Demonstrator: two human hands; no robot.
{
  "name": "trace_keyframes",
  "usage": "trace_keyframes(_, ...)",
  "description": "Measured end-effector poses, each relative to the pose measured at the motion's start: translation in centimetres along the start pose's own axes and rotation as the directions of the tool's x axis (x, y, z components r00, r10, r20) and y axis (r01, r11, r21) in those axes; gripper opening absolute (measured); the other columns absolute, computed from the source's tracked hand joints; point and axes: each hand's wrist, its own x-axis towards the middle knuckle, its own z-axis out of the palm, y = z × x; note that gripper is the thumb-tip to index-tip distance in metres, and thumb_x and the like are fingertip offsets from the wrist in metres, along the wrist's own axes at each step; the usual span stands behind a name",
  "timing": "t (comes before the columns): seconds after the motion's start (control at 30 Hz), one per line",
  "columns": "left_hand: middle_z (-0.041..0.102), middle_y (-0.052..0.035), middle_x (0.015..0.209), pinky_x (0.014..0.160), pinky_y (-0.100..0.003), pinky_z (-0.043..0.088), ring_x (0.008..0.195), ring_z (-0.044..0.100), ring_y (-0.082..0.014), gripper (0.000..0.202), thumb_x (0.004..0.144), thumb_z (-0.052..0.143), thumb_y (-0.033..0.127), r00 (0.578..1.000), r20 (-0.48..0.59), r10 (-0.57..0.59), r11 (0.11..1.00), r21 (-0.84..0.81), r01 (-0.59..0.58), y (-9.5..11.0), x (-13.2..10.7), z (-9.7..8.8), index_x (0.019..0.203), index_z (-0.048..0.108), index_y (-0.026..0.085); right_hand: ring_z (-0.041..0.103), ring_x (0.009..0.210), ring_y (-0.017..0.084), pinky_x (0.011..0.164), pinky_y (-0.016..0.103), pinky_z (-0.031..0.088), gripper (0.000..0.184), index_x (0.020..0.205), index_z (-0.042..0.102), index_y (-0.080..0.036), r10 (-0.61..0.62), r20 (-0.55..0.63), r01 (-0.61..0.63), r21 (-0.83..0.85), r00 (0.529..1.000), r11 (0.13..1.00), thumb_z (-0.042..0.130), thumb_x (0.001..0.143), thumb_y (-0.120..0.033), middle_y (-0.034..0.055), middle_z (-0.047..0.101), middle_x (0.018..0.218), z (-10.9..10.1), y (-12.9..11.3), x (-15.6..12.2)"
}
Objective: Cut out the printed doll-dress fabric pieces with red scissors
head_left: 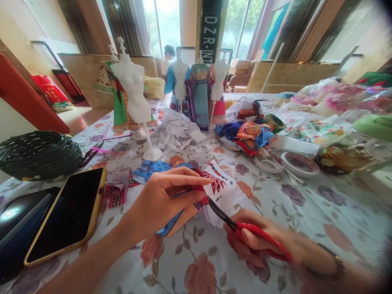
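Note:
My left hand (167,200) pinches a piece of printed fabric (228,183) between thumb and fingers. White with a red leaf-like pattern, the piece has a red edge where the fingertips close on it. Blue star-printed fabric (150,169) lies under and behind that hand. My right hand (255,228) is wrapped round the red handles of a pair of scissors (220,213). Their dark blades point up and left, and the tips reach the red edge beside my left thumb. Whether the blades have fabric between them, I cannot tell.
A phone (69,214) and a dark green woven basket (39,155) lie on the left. Beyond the hands stand a bare white mannequin (133,90), dressed ones and white scraps (180,132). Tape rolls (299,163) and colourful cloth (245,132) are on the right. A person (168,59) is far behind.

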Motion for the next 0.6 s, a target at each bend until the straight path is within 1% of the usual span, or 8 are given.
trace_keyframes(0.13, 0.069, 0.0032, 0.091, 0.069, -0.012, 0.057, 0.077, 0.069, -0.0088, 0.027, 0.077, 0.074, 0.011, 1.0, -0.015, 0.014, 1.0, 0.022, -0.014, 0.03, -0.03, 0.02, 0.09, 0.08, 0.034, 0.037, 0.043, 0.006, 0.042, 0.019, 0.028, 0.059, 0.052, 0.042, -0.017, -0.005, 0.012, 0.005, -0.002, 1.0, 1.0, 0.06, 0.075, -0.068, -0.0018, 0.047, 0.051, 0.0, -0.12, 0.07)
trace_keyframes(0.23, 0.069, 0.0008, 0.094, 0.07, -0.016, 0.059, 0.08, 0.069, -0.0113, 0.023, 0.08, 0.072, 0.013, 1.0, -0.002, 0.008, 1.0, -0.002, -0.008, 0.1, -0.03, 0.05, 0.092, 0.08, 0.031, 0.037, 0.043, 0.006, 0.042, 0.02, 0.027, 0.06, 0.052, 0.043, -0.017, 0.002, 0.019, -0.001, -0.008, 1.0, 1.0, 0.058, 0.075, -0.07, -0.0017, 0.047, 0.052, -0.11, 0.12, 0.09)
trace_keyframes(0.37, 0.068, -0.0028, 0.1, 0.069, -0.02, 0.06, 0.088, 0.07, -0.0169, 0.019, 0.081, 0.07, 0.016, 1.0, 0.007, -0.01, 1.0, -0.017, 0.01, 0.1, -0.01, 0.07, 0.092, 0.08, 0.028, 0.037, 0.044, 0.006, 0.042, 0.019, 0.028, 0.053, 0.053, 0.045, -0.016, 0.014, 0.031, -0.015, 0.018, 0.999, 1.0, 0.063, 0.076, -0.06, -0.0016, 0.048, 0.053, -0.18, 0.32, -0.01)
trace_keyframes(0.43, 0.068, -0.0025, 0.099, 0.07, -0.021, 0.061, 0.085, 0.07, -0.0164, 0.019, 0.081, 0.07, 0.016, 1.0, 0.007, -0.013, 1.0, -0.024, 0.013, 0.11, 0.01, 0.07, 0.092, 0.08, 0.028, 0.037, 0.044, 0.006, 0.042, 0.019, 0.027, 0.05, 0.053, 0.046, -0.016, 0.031, 0.032, -0.031, 0.022, 0.999, 0.999, 0.064, 0.075, -0.057, -0.0016, 0.049, 0.053, -0.18, 0.25, -0.01)
trace_keyframes(0.5, 0.069, -0.0012, 0.095, 0.07, -0.02, 0.06, 0.081, 0.07, -0.0144, 0.019, 0.079, 0.071, 0.015, 1.0, -0.004, -0.008, 1.0, -0.021, 0.008, 0.11, 0.02, 0.09, 0.091, 0.08, 0.028, 0.037, 0.043, 0.006, 0.04, 0.019, 0.026, 0.051, 0.052, 0.045, -0.016, 0.026, 0.025, -0.027, 0.017, 0.999, 1.0, 0.064, 0.075, -0.058, -0.0015, 0.048, 0.053, -0.16, 0.11, 0.03)
trace_keyframes(0.6, 0.071, 0.0004, 0.09, 0.066, -0.018, 0.059, 0.075, 0.069, -0.0122, 0.022, 0.076, 0.074, 0.013, 1.0, -0.029, 0.004, 1.0, 0.003, -0.004, 0.08, -0.02, 0.23, 0.088, 0.08, 0.029, 0.036, 0.042, 0.006, 0.039, 0.018, 0.024, 0.054, 0.051, 0.044, -0.017, 0.012, 0.017, -0.012, 0.01, 1.0, 1.0, 0.062, 0.076, -0.061, -0.0016, 0.048, 0.052, -0.08, -0.07, 0.06)
